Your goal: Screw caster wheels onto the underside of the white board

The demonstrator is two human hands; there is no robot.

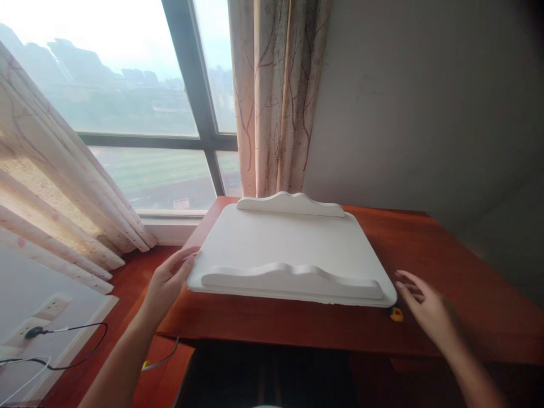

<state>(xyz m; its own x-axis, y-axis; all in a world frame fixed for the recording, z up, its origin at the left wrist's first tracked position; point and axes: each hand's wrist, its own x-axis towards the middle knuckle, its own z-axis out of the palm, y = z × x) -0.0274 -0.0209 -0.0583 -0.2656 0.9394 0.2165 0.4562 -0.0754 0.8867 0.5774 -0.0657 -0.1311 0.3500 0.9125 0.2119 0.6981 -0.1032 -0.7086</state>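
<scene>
A white board with rounded corners lies on the reddish-brown desk. Two white strips with wavy tops stand on it, one along the far edge and one along the near edge. My left hand is at the board's left edge, fingers loosely bent, fingertips at or very close to the rim; contact is hard to make out. Just off the near right corner, my right hand is open with slightly curled fingers, apart from the board. A small yellow-and-black object sits under or beside that corner.
Behind the desk are a window and patterned curtains. A grey wall rises at the right. On the left wall, a black plug with cables sits in a socket. A thin cable hangs by the desk's front left.
</scene>
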